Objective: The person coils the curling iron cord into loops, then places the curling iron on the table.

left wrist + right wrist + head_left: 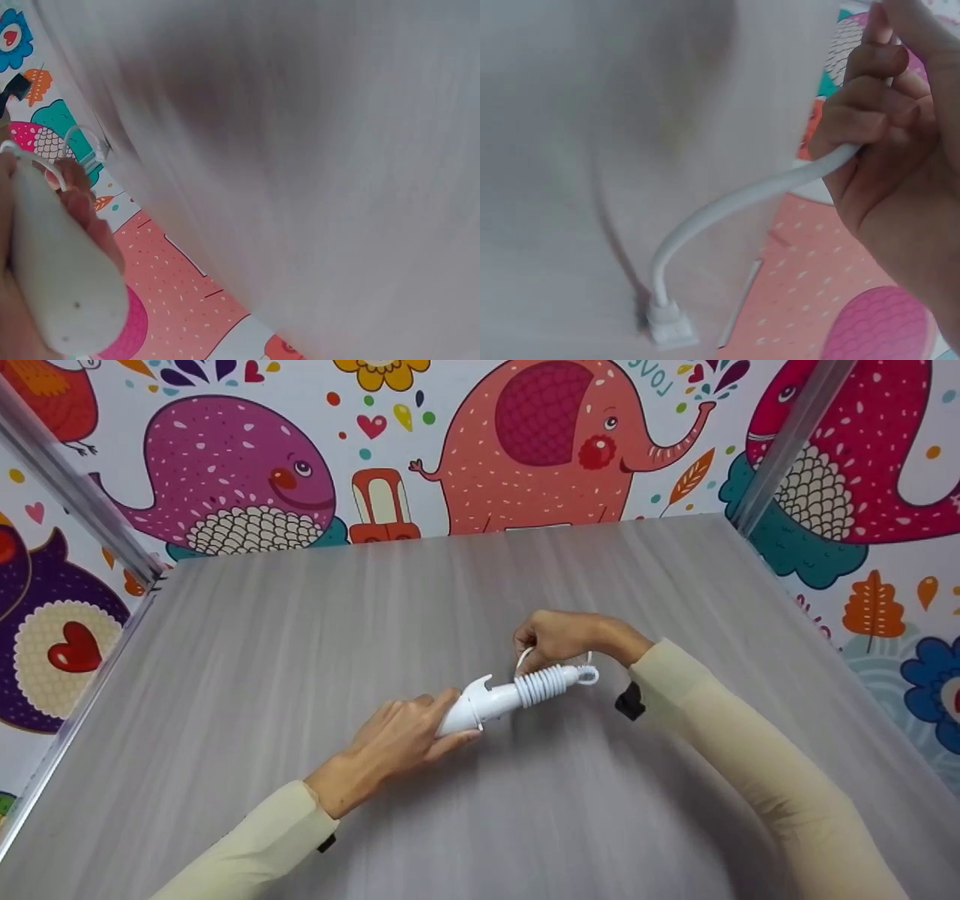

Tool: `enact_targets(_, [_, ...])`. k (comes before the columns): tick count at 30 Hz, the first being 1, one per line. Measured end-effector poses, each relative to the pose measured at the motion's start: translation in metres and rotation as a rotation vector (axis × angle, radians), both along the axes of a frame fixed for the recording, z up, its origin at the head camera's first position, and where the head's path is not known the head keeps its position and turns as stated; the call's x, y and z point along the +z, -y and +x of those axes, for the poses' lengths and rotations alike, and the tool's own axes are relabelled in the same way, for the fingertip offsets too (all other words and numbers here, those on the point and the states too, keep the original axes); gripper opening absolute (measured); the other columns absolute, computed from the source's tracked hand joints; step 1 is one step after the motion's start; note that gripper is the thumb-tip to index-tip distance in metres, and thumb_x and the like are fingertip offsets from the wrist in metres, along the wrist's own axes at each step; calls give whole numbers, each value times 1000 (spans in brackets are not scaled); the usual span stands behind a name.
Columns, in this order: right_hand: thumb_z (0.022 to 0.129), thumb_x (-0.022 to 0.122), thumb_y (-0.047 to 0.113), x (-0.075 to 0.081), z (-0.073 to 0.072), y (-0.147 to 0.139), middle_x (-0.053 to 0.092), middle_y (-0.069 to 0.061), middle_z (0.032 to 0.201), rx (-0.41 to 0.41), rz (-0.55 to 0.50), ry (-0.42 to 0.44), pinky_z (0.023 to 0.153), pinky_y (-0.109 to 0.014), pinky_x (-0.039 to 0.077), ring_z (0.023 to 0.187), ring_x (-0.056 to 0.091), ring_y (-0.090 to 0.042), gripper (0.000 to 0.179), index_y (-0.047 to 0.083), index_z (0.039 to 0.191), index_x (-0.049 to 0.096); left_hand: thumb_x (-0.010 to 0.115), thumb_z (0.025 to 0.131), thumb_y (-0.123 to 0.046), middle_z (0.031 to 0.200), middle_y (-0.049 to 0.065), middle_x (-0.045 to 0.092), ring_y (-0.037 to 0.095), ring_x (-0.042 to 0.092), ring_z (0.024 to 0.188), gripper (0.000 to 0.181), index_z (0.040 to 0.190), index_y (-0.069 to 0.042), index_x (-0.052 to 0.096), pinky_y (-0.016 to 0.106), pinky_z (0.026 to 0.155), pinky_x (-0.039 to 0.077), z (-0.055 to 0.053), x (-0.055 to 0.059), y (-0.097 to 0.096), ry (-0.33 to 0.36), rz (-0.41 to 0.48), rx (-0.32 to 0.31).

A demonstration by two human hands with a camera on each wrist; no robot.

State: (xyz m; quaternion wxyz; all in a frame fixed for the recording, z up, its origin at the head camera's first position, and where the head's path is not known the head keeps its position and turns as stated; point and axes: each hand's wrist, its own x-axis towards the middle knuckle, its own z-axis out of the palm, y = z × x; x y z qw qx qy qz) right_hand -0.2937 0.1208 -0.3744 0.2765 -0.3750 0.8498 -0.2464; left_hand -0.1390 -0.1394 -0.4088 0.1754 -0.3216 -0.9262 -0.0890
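Observation:
A white handheld appliance with a thick rounded body, a small raised lever and a narrower handle is held above the table. My left hand grips its thick end, thumb along the near side. White cord is wound in several turns round the handle, with a loop at the tip. My right hand is beside these turns, its fingers curled round the free length of cord. In the right wrist view a plug hangs from that cord below the hand. The left wrist view shows the appliance's rounded end up close.
The grey wood-grain table spreads beneath both hands. Behind it stands a wall panel printed with cartoon animals, with metal posts at the corners. A black wrist mount sticks out below the right sleeve.

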Motion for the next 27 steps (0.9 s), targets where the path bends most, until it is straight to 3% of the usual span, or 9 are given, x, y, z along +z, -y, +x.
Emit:
enact_targets(4, [81,84,30,12,7,7,64,4,71,6,-35,-59,60,-26,41,65,50,-9,23,11,80,72,68,92,-48,63,4,59,10,46,48,46,111,-8,56,28,42,38,-1,0,-1,25,-7,-12])
enact_targets(14, [79,86,27,25,28,20,68,2,73,-8,-51,-216,60,-24,45,65,54,-7,20,12,80,73,68,92,-48,61,3,57,10,44,49,45,108,-8,54,27,43,33,-3,4,-2,121,-12,-9])
enact_targets(19, [88,78,28,28,38,24,69,-1,74,-34,-62,-306,59,-24,43,64,52,-9,18,10,86,77,66,93,-50,66,9,62,20,54,48,45,107,-8,55,37,43,42,-3,6,-5,97,-62,76])
enact_targets(23, [95,69,29,30,42,21,67,-3,73,-122,-88,-287,57,-24,43,62,51,-11,21,10,94,78,66,93,-50,67,12,64,25,57,49,46,109,-7,56,41,44,46,-4,7,-6,85,-58,164])
enact_targets(27, [98,64,28,31,44,18,62,-3,70,-186,-125,-245,56,-25,42,61,50,-13,22,10,99,78,69,91,-48,66,12,62,27,60,50,45,107,-7,55,42,43,47,-8,7,-7,24,-44,253])
